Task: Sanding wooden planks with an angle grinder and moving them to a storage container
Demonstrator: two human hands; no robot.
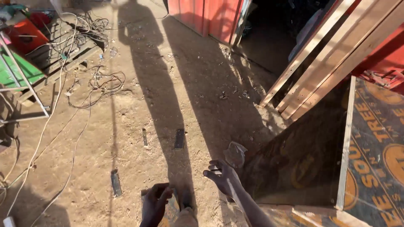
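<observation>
My right hand (221,174) is held out low over the dirt ground, palm up, fingers spread and holding nothing. A crumpled grey scrap (235,154) lies just beyond it. My left hand (155,202) hangs at the bottom edge with its fingers curled, against a pale flat piece (171,212); whether it grips that piece is unclear. Three short dark flat bars lie on the dirt ahead: one (179,138) in the shadow, a thin one (144,137) beside it, and one (115,183) nearer on the left.
A large printed plywood sheet (374,159) with a wooden edge strip stands at the right. Long timber planks (328,59) lean above it. A red corrugated wall (206,14) is at the back. Tangled cables (94,80), a wooden pallet (63,50) and a green board (17,71) fill the left.
</observation>
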